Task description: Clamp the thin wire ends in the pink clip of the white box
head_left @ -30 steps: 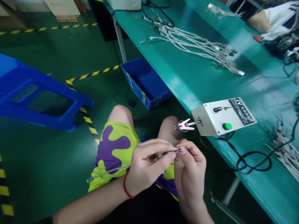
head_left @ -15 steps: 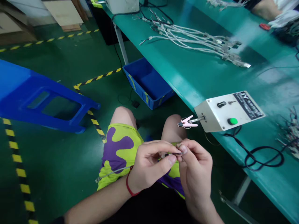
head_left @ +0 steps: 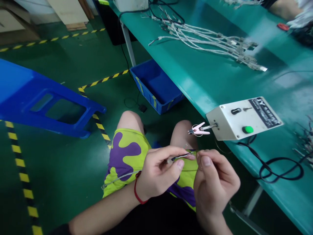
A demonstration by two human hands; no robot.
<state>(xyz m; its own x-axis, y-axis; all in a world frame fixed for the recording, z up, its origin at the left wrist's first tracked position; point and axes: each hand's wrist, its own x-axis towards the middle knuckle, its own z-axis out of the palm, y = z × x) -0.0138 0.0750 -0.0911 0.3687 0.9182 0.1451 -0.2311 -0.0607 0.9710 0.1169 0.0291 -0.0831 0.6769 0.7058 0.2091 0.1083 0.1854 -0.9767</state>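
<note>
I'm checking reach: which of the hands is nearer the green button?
Right. The right hand is below and left of the green button; the left hand, holding thin wires, is farther left.

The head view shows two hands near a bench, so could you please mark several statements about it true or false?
1. The left hand holds a dark wire near the right hand. True.
2. The red band is at the right hand's wrist. False: the red band is at the left hand's wrist.
3. The button on the white box is green. True.
4. The blue bin stands on the bench. False: the blue bin sits lower than the bench's top.
</note>
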